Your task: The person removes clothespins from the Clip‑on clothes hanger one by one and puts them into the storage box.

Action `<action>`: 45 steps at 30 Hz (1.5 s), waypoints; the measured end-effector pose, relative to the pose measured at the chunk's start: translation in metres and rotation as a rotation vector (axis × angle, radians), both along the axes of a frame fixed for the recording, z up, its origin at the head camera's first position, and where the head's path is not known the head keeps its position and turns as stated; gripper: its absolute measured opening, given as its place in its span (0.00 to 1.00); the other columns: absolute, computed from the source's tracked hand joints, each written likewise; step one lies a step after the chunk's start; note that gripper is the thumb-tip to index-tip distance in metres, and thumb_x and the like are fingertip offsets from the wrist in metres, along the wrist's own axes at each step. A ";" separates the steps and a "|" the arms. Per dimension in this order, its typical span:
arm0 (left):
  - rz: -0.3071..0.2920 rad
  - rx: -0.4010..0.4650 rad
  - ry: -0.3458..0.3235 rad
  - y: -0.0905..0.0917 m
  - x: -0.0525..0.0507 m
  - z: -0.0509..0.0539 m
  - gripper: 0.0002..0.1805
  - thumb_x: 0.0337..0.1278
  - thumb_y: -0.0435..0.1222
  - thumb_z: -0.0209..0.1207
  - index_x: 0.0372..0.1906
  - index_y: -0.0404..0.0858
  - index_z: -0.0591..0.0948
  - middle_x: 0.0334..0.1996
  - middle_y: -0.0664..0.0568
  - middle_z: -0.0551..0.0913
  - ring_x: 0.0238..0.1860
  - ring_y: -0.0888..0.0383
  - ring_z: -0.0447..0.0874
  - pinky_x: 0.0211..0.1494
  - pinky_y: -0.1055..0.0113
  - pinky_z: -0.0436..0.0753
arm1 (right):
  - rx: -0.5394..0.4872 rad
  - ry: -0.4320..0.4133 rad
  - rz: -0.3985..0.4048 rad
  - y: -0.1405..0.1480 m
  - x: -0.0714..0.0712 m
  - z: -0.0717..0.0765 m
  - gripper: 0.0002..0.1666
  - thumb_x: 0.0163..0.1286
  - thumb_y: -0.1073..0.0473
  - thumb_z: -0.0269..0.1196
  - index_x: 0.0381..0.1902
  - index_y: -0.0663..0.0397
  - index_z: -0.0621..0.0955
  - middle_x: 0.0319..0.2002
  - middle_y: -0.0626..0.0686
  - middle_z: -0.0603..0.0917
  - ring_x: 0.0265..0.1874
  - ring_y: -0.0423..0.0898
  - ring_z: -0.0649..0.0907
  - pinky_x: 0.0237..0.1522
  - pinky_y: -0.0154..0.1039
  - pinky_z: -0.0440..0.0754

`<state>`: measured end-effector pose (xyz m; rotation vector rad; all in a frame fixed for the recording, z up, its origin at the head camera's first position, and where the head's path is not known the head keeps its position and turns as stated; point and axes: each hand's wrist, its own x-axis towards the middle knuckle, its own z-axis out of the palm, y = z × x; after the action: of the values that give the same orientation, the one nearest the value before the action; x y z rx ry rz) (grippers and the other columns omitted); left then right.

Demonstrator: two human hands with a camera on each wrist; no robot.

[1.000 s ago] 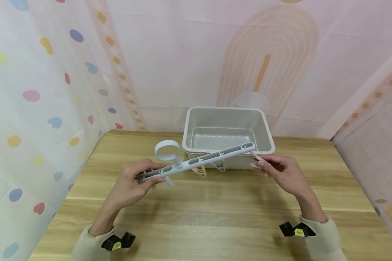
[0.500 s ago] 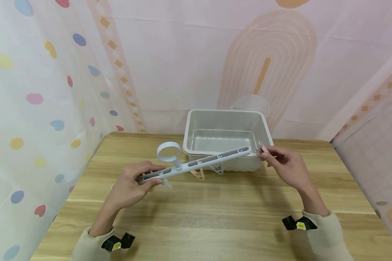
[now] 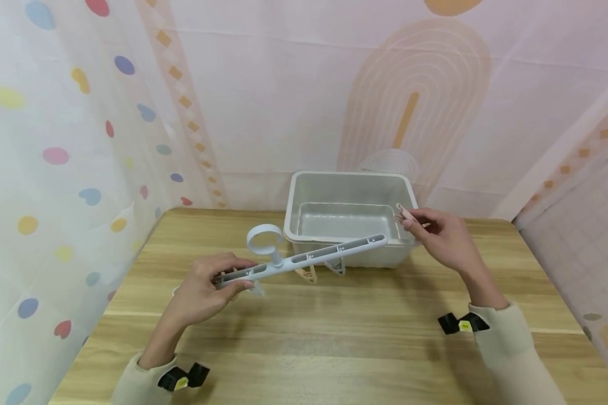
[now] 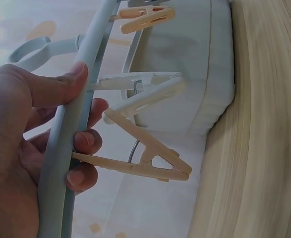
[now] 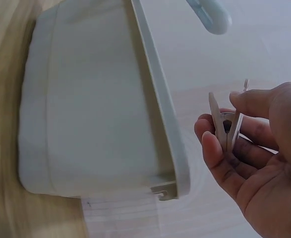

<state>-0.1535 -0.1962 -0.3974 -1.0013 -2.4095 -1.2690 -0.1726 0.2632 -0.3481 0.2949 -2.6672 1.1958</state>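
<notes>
My left hand (image 3: 208,287) grips the left part of a pale blue-grey clip hanger (image 3: 329,252), a slotted bar with a ring-shaped hook (image 3: 255,229), held tilted with its right end higher. Below the bar hang an orange clothespin (image 3: 307,274), a grey clothespin (image 3: 336,266), a white clothespin (image 4: 145,89) and a peach clothespin (image 4: 150,153); the last two are near my left fingers. My right hand (image 3: 443,236) pinches a pale pink clothespin (image 5: 227,124), apart from the hanger, over the right side of a grey bin (image 3: 352,175).
The grey bin stands at the back of the wooden table (image 3: 314,343), behind the hanger's right half. A patterned curtain (image 3: 263,101) hangs along the back and left sides.
The pink clothespin has come away from the hanger's right end. My right hand has lifted it up and back toward the bin. The hanger's right end has dipped slightly.
</notes>
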 end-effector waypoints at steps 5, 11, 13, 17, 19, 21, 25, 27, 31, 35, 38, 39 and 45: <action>0.007 -0.007 0.009 -0.001 0.000 -0.001 0.18 0.48 0.30 0.77 0.46 0.47 0.89 0.34 0.62 0.88 0.25 0.67 0.77 0.27 0.75 0.75 | 0.029 0.024 0.016 0.000 -0.013 0.009 0.20 0.76 0.51 0.64 0.56 0.57 0.86 0.41 0.59 0.91 0.32 0.33 0.85 0.30 0.30 0.82; 0.004 -0.024 0.018 -0.002 0.001 -0.001 0.19 0.48 0.30 0.77 0.47 0.48 0.89 0.34 0.63 0.89 0.26 0.67 0.78 0.28 0.75 0.75 | 0.066 0.044 0.016 0.000 -0.025 0.018 0.19 0.75 0.50 0.65 0.54 0.56 0.87 0.40 0.59 0.91 0.32 0.35 0.85 0.30 0.28 0.81; 0.004 -0.029 0.023 -0.002 0.001 -0.002 0.19 0.49 0.30 0.76 0.47 0.48 0.89 0.34 0.63 0.89 0.26 0.67 0.78 0.29 0.75 0.75 | 0.079 0.050 0.016 0.000 -0.028 0.022 0.18 0.75 0.51 0.65 0.54 0.57 0.87 0.41 0.60 0.90 0.34 0.40 0.86 0.31 0.26 0.81; 0.003 -0.025 0.021 -0.001 0.001 -0.002 0.19 0.48 0.29 0.76 0.47 0.48 0.89 0.35 0.63 0.89 0.27 0.67 0.79 0.30 0.75 0.76 | 0.111 0.039 0.015 -0.002 -0.034 0.028 0.19 0.75 0.51 0.65 0.55 0.56 0.87 0.43 0.60 0.90 0.37 0.50 0.88 0.33 0.26 0.81; 0.001 -0.021 0.021 -0.001 0.001 -0.001 0.19 0.48 0.29 0.76 0.47 0.48 0.89 0.36 0.62 0.89 0.28 0.67 0.79 0.30 0.75 0.76 | 0.122 0.022 0.015 -0.002 -0.038 0.030 0.20 0.75 0.49 0.65 0.56 0.56 0.87 0.42 0.59 0.91 0.39 0.53 0.88 0.33 0.27 0.81; 0.001 -0.019 0.020 -0.001 0.001 -0.001 0.19 0.48 0.29 0.76 0.47 0.47 0.89 0.36 0.62 0.89 0.28 0.67 0.80 0.31 0.75 0.77 | 0.130 0.001 0.018 -0.003 -0.043 0.033 0.21 0.75 0.48 0.64 0.56 0.55 0.86 0.43 0.59 0.91 0.40 0.54 0.88 0.33 0.29 0.81; 0.006 -0.018 0.033 0.000 0.001 -0.001 0.19 0.48 0.29 0.76 0.47 0.47 0.89 0.36 0.60 0.90 0.29 0.67 0.80 0.31 0.74 0.77 | 0.146 -0.022 0.028 -0.005 -0.053 0.036 0.22 0.75 0.46 0.64 0.57 0.55 0.86 0.44 0.59 0.90 0.40 0.52 0.87 0.33 0.30 0.80; 0.007 -0.016 0.041 0.001 0.001 -0.001 0.19 0.48 0.29 0.76 0.47 0.46 0.89 0.36 0.59 0.90 0.29 0.66 0.80 0.31 0.74 0.77 | 0.155 -0.022 0.034 -0.005 -0.059 0.036 0.21 0.75 0.47 0.64 0.56 0.55 0.86 0.45 0.59 0.90 0.39 0.51 0.86 0.32 0.31 0.80; 0.008 -0.011 0.046 0.003 0.001 -0.002 0.20 0.48 0.29 0.76 0.48 0.45 0.89 0.36 0.58 0.90 0.29 0.66 0.80 0.30 0.74 0.76 | 0.173 -0.009 0.029 -0.006 -0.068 0.037 0.19 0.74 0.51 0.65 0.55 0.57 0.87 0.44 0.59 0.90 0.39 0.52 0.86 0.31 0.31 0.80; 0.009 -0.013 0.043 0.003 0.000 -0.002 0.20 0.48 0.29 0.76 0.48 0.46 0.89 0.36 0.58 0.90 0.29 0.67 0.79 0.30 0.74 0.76 | 0.190 -0.025 0.042 -0.009 -0.075 0.036 0.18 0.74 0.54 0.65 0.55 0.58 0.87 0.44 0.61 0.90 0.40 0.53 0.86 0.31 0.31 0.79; 0.012 -0.015 0.037 0.002 0.000 -0.002 0.19 0.48 0.29 0.76 0.48 0.46 0.89 0.36 0.58 0.90 0.29 0.67 0.79 0.31 0.74 0.76 | 0.210 -0.053 0.070 -0.012 -0.080 0.035 0.21 0.75 0.56 0.63 0.60 0.60 0.83 0.50 0.63 0.88 0.45 0.56 0.87 0.38 0.36 0.83; 0.012 -0.013 0.036 0.002 0.000 -0.002 0.19 0.48 0.28 0.76 0.48 0.45 0.89 0.36 0.58 0.90 0.29 0.67 0.79 0.31 0.74 0.76 | 0.210 -0.067 0.075 -0.012 -0.081 0.034 0.22 0.76 0.56 0.62 0.63 0.60 0.82 0.53 0.64 0.87 0.48 0.57 0.87 0.42 0.40 0.85; 0.009 -0.012 0.036 0.002 0.000 -0.001 0.19 0.49 0.28 0.76 0.48 0.45 0.89 0.37 0.58 0.90 0.29 0.67 0.80 0.31 0.74 0.76 | 0.193 -0.155 0.059 -0.011 -0.082 0.029 0.31 0.78 0.51 0.59 0.74 0.54 0.72 0.66 0.66 0.79 0.60 0.64 0.83 0.58 0.59 0.83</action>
<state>-0.1530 -0.1940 -0.3980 -1.0067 -2.3945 -1.2244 -0.2548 0.2524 -0.3191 0.3258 -2.9344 1.0159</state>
